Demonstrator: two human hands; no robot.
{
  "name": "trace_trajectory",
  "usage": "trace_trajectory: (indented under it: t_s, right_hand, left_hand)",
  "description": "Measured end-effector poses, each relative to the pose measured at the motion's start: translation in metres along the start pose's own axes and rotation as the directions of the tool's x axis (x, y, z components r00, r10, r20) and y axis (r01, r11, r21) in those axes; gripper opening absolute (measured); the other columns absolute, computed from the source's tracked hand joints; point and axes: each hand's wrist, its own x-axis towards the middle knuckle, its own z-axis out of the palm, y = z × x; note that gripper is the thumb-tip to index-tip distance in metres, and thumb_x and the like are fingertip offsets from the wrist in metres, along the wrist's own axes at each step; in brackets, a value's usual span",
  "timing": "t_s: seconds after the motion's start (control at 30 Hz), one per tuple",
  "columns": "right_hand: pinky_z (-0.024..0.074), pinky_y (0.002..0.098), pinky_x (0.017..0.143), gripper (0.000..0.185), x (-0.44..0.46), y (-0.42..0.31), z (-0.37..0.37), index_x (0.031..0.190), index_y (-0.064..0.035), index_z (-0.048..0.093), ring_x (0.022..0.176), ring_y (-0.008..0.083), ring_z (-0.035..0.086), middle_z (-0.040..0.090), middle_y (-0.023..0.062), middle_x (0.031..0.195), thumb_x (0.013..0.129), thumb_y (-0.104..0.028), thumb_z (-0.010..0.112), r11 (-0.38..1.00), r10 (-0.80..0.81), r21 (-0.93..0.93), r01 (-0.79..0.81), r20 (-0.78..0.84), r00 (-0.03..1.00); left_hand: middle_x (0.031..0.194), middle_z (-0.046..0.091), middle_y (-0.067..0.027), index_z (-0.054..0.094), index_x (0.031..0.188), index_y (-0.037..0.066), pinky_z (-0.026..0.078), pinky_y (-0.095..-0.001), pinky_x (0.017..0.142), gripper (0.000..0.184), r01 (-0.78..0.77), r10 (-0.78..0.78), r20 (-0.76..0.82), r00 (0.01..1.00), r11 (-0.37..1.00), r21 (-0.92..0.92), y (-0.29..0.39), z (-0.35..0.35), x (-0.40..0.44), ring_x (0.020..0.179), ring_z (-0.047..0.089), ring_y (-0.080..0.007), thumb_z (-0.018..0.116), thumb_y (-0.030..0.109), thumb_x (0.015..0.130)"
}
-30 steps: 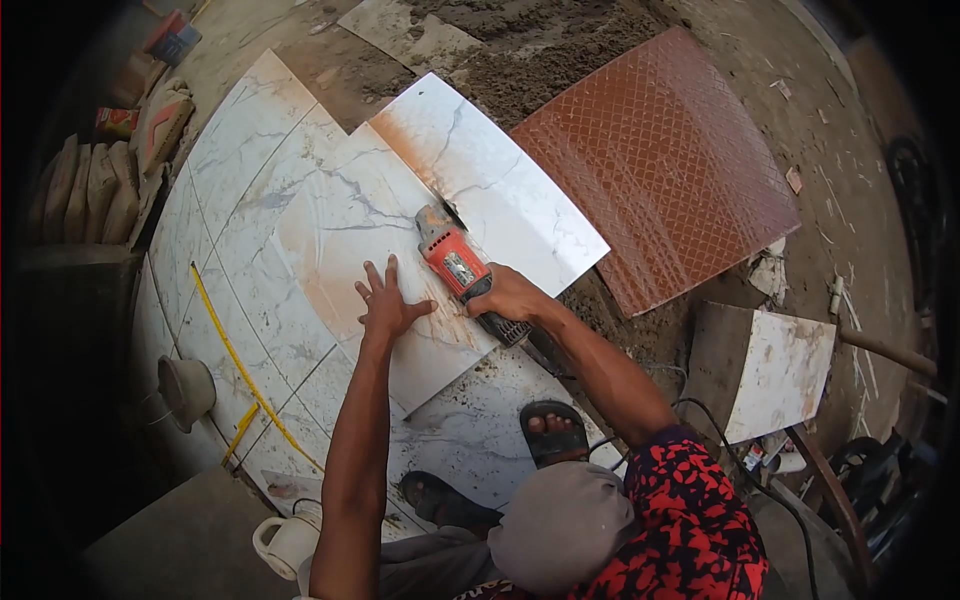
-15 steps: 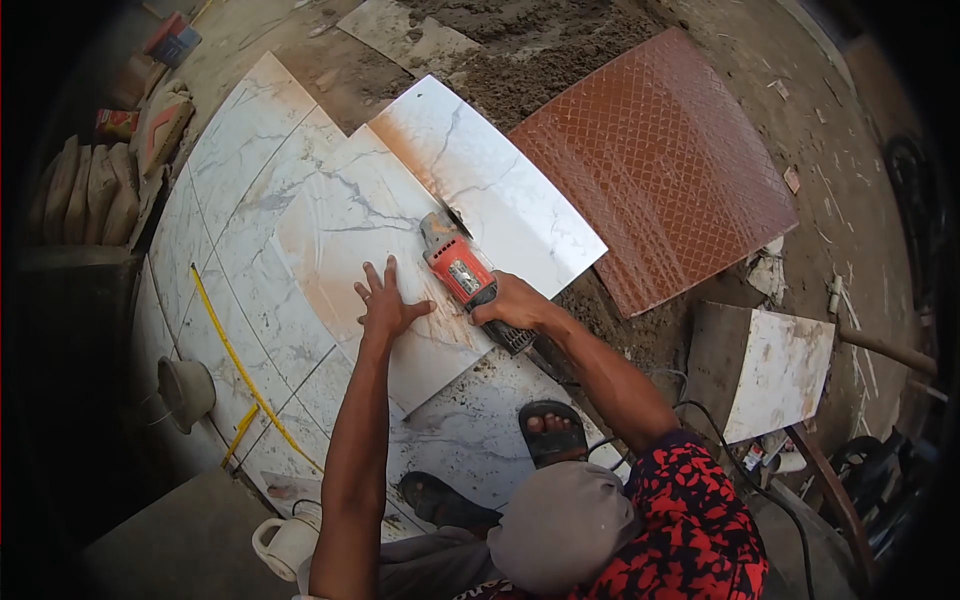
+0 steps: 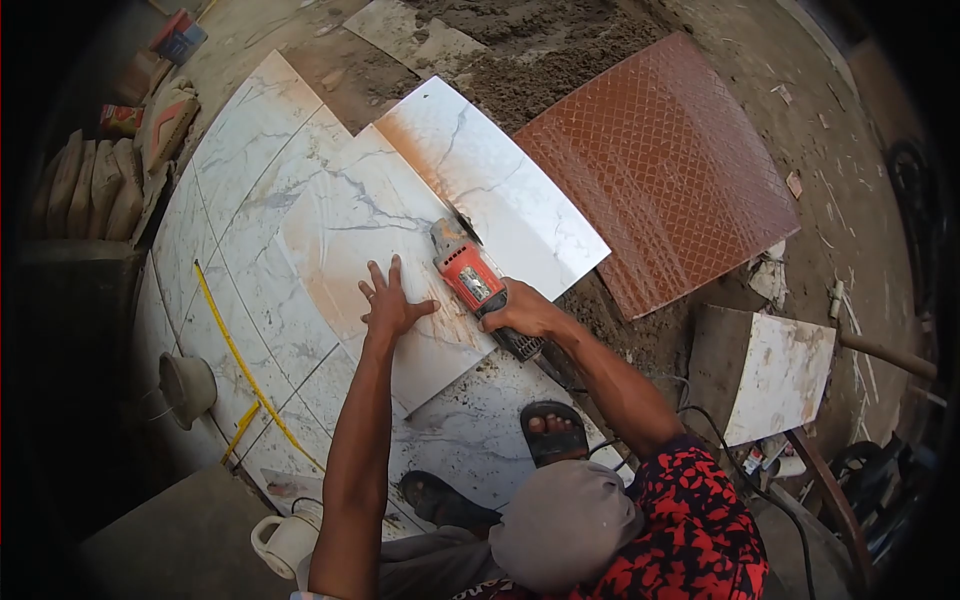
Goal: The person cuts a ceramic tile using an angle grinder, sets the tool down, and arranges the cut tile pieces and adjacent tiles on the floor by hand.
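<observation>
The right hand (image 3: pixel 522 308) has its fingers closed around the rear of a red and black angle grinder (image 3: pixel 470 278) with a grey metal head, which lies slantwise over a large white marbled tile (image 3: pixel 350 220). The grinder's thin dark disc (image 3: pixel 465 224) stands on edge at the line between this tile and a glossy white marbled piece (image 3: pixel 510 185) with an orange-brown stain near its left edge. The left hand (image 3: pixel 393 307) is open, its fingers spread and its palm down on the large tile, just beside the grinder and apart from it. Orange-brown dust marks the tile between the two hands. Beneath and around it spreads a floor of white marbled tiles (image 3: pixel 235 185), on which a long yellow measuring strip (image 3: pixel 235 350) lies left of the left forearm, near a round grey bucket (image 3: pixel 190 392). Beyond the glossy piece, a reddish-brown tile with a lattice pattern (image 3: pixel 665 180) rests on the dirt. Two dark sandals (image 3: pixel 557 436) are on the feet near the tile's lower edge, and a black cable (image 3: pixel 728 448) runs past the red and black patterned sleeve (image 3: pixel 690 510).
</observation>
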Motion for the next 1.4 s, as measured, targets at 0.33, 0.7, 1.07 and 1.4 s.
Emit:
trace_trajectory:
  t_s: [0.33, 0.7, 1.07, 1.4]
  right_hand:
    - [0.0476, 0.0350, 0.083, 0.061, -0.010, 0.003, 0.000, 0.107, 0.0055, 0.061, 0.088, 0.0284, 0.062, 0.067, 0.0190, 0.095, 0.059, -0.029, 0.077, 0.998, 0.059, -0.023, -0.060, -0.019, 0.998]
    - [0.0477, 0.0341, 0.083, 0.061, -0.023, -0.002, -0.002, 0.108, 0.0062, 0.061, 0.089, 0.0282, 0.062, 0.066, 0.0186, 0.096, 0.060, -0.027, 0.076, 0.998, 0.053, -0.022, -0.053, -0.007, 0.999]
    - [0.0479, 0.0339, 0.083, 0.060, -0.033, 0.005, -0.001, 0.108, 0.0055, 0.061, 0.088, 0.0281, 0.063, 0.067, 0.0180, 0.096, 0.060, -0.027, 0.076, 0.999, 0.038, -0.007, -0.038, -0.001, 0.999]
    - [0.0471, 0.0349, 0.087, 0.069, -0.039, 0.010, -0.001, 0.115, 0.0060, 0.059, 0.095, 0.0294, 0.063, 0.066, 0.0211, 0.103, 0.059, -0.030, 0.076, 0.995, 0.073, -0.065, -0.074, -0.008, 0.997]
  left_hand:
    - [0.159, -0.001, -0.0229, 0.017, 0.154, 0.023, 0.034, -0.0814, 0.089, 0.121, 0.004, -0.004, 0.001, 1.000, 1.000, -0.001, -0.001, 0.001, 0.001, 0.140, 0.008, -0.0584, 0.088, 0.045, 0.059]
    - [0.159, 0.000, -0.0227, 0.016, 0.154, 0.023, 0.034, -0.0811, 0.089, 0.121, 0.007, -0.007, 0.002, 1.000, 1.000, 0.007, 0.001, 0.000, 0.000, 0.140, 0.007, -0.0582, 0.088, 0.045, 0.059]
    - [0.159, -0.001, -0.0226, 0.016, 0.154, 0.023, 0.034, -0.0811, 0.090, 0.121, 0.002, -0.002, -0.003, 1.000, 1.000, 0.011, -0.002, 0.002, 0.001, 0.140, 0.007, -0.0578, 0.088, 0.045, 0.060]
    - [0.159, -0.001, -0.0225, 0.016, 0.154, 0.023, 0.034, -0.0808, 0.090, 0.121, 0.005, -0.005, 0.006, 1.000, 1.000, 0.001, -0.001, 0.001, 0.001, 0.140, 0.007, -0.0581, 0.088, 0.046, 0.060]
